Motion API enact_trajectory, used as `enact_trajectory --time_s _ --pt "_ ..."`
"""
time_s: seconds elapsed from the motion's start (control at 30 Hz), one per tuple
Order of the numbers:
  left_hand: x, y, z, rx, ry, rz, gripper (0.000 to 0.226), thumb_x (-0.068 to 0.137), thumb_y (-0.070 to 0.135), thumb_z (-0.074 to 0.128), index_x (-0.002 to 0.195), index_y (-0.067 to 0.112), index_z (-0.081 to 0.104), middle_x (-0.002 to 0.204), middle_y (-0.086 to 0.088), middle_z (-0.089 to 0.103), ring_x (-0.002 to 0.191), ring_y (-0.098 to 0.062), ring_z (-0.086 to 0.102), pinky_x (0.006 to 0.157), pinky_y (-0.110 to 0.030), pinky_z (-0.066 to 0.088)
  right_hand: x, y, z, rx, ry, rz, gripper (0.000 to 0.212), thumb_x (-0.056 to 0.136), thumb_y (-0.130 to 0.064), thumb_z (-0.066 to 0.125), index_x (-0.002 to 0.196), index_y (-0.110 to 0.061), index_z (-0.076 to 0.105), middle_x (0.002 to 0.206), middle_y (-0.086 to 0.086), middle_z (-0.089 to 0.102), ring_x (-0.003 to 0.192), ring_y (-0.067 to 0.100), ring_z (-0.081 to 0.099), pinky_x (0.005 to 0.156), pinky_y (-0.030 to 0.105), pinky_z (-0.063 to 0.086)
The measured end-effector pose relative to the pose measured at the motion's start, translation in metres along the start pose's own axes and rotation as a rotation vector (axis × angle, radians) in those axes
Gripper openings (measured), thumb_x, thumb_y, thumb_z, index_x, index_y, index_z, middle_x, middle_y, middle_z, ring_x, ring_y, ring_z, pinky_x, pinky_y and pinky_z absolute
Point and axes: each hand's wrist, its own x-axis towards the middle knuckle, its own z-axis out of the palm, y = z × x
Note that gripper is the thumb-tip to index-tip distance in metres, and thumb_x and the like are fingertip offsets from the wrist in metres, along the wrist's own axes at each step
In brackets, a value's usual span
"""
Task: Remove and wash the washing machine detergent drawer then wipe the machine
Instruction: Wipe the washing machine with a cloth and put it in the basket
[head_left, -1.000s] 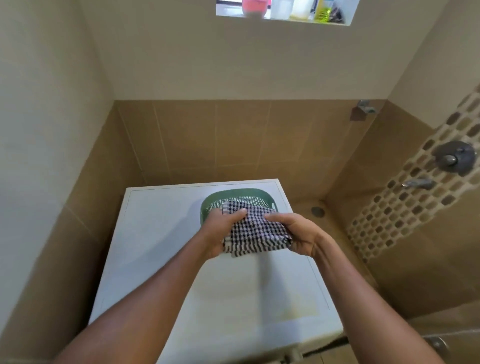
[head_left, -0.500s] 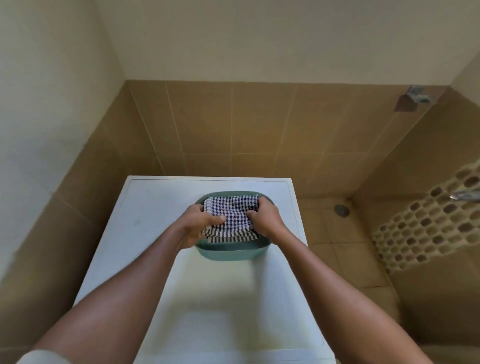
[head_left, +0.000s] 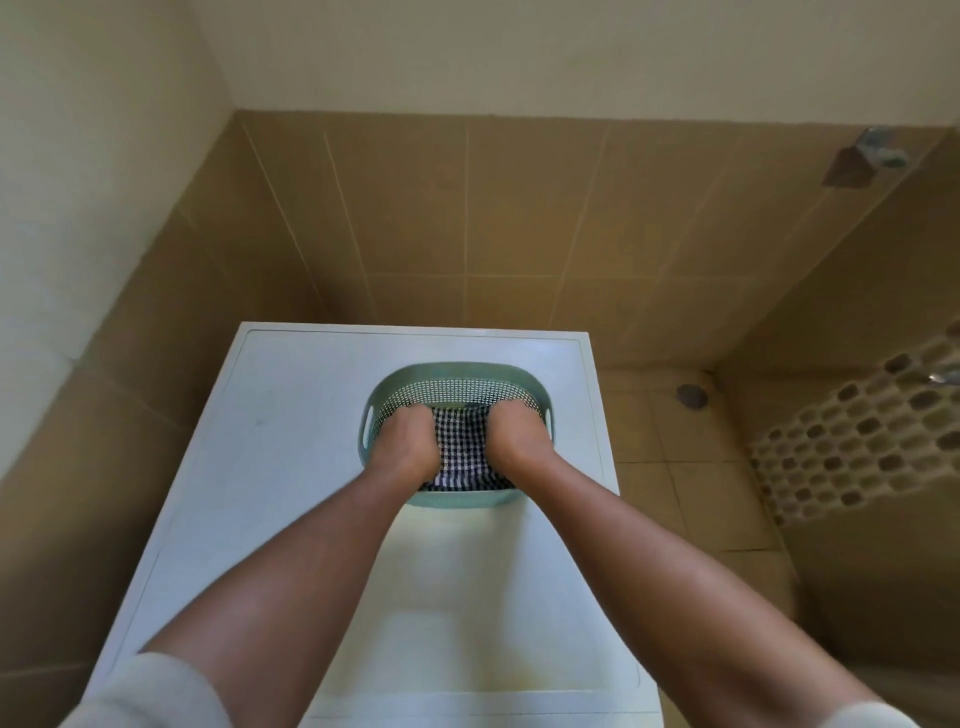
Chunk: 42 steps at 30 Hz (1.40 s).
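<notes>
A green perforated basket (head_left: 456, 375) sits on the white top of the washing machine (head_left: 291, 426), right of centre. Inside it lies a folded black-and-white checked cloth (head_left: 463, 447). My left hand (head_left: 402, 444) is down in the basket on the cloth's left side and my right hand (head_left: 517, 441) on its right side, both pressing on or holding the cloth. Their fingers are hidden behind the knuckles. The detergent drawer is not in view.
Brown tiled walls close in behind and to the left of the machine. To the right is a tiled shower floor with a round drain (head_left: 692, 396), a mosaic strip (head_left: 857, 436) on the right wall and a metal fitting (head_left: 878, 150) high up.
Both hands lowered the checked cloth from above the machine into the green basket and have sunk deeper into it. The view tilted down; the window shelf left the frame.
</notes>
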Motion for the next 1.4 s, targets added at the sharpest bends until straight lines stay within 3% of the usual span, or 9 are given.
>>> enact_trajectory --time_s 0.2,0.27,0.37,0.43,0.53,0.7,0.93,1.1,1.4 --pt "-0.012 -0.015 -0.015 0.146 0.46 0.182 0.015 0.091 0.011 0.063 0.106 0.011 0.062 0.101 -0.009 0.065 0.088 -0.025 0.061 0.072 -0.035 0.051 -0.018 0.016 -0.032 0.11 0.555 0.06 0.021 0.084 -0.01 0.051 0.104 -0.011 0.057 0.098 0.008 0.062 0.095 0.031 0.057 0.064 0.034 0.04" --pt "-0.016 -0.025 -0.019 0.131 0.52 0.116 0.025 0.089 0.016 0.064 0.112 0.009 0.057 0.104 -0.011 0.061 0.091 -0.026 0.057 0.076 -0.037 0.05 -0.025 0.036 -0.033 0.191 0.521 0.233 0.028 0.085 -0.026 0.056 0.109 -0.01 0.055 0.104 0.009 0.06 0.101 0.031 0.057 0.07 0.034 0.043" --pt "-0.021 -0.043 -0.022 -0.126 0.361 -0.142 0.035 0.092 0.022 0.061 0.12 0.002 0.055 0.116 -0.019 0.06 0.103 -0.035 0.06 0.082 -0.042 0.051 -0.043 0.051 -0.017 0.301 0.301 0.4 0.035 0.083 -0.041 0.057 0.094 -0.008 0.06 0.088 0.008 0.06 0.086 0.031 0.063 0.061 0.029 0.042" --pt "-0.021 -0.054 -0.02 -0.279 0.198 -0.197 0.032 0.092 0.02 0.057 0.114 -0.002 0.062 0.112 -0.022 0.065 0.1 -0.041 0.065 0.08 -0.039 0.056 -0.053 0.049 -0.006 0.376 0.254 0.412 0.024 0.083 -0.03 0.053 0.08 -0.008 0.062 0.08 0.008 0.065 0.074 0.029 0.064 0.055 0.029 0.048" --pt "-0.034 -0.056 -0.027 -0.242 0.161 -0.087 0.025 0.093 0.014 0.054 0.109 -0.001 0.065 0.109 -0.023 0.067 0.097 -0.04 0.067 0.076 -0.038 0.056 -0.077 0.041 -0.002 0.401 0.315 0.45 0.018 0.083 -0.015 0.048 0.078 -0.008 0.064 0.085 0.011 0.069 0.076 0.03 0.065 0.059 0.031 0.052" --pt "-0.054 -0.043 -0.055 -0.291 0.198 0.123 0.02 0.091 0.014 0.055 0.1 0.0 0.066 0.106 -0.024 0.067 0.094 -0.041 0.065 0.07 -0.035 0.05 -0.133 0.042 -0.019 0.386 0.474 0.534 0.025 0.081 -0.02 0.048 0.089 -0.007 0.068 0.094 0.012 0.069 0.086 0.034 0.065 0.064 0.03 0.045" --pt "-0.119 0.017 -0.075 -0.285 0.158 0.471 0.015 0.089 0.011 0.055 0.081 0.002 0.063 0.089 -0.019 0.066 0.075 -0.034 0.058 0.06 -0.031 0.04 -0.253 0.078 -0.051 0.37 0.633 0.678 0.013 0.076 -0.018 0.049 0.067 -0.011 0.056 0.082 0.013 0.068 0.077 0.033 0.066 0.058 0.03 0.043" --pt "-0.197 0.078 -0.077 -0.277 0.059 0.726 0.018 0.08 0.011 0.051 0.071 0.002 0.063 0.077 -0.019 0.071 0.074 -0.038 0.071 0.062 -0.039 0.061 -0.361 0.12 -0.07 0.376 0.676 0.835 0.015 0.077 -0.019 0.051 0.065 -0.013 0.058 0.076 0.007 0.065 0.069 0.027 0.064 0.056 0.029 0.047" --pt "-0.357 0.198 -0.08 -0.11 -0.005 1.142 0.016 0.079 0.011 0.053 0.073 0.001 0.064 0.077 -0.014 0.069 0.068 -0.031 0.07 0.063 -0.04 0.064 -0.568 0.192 -0.096 0.362 0.817 1.062 0.02 0.076 -0.013 0.055 0.056 -0.014 0.055 0.059 0.006 0.06 0.057 0.026 0.062 0.048 0.026 0.042"
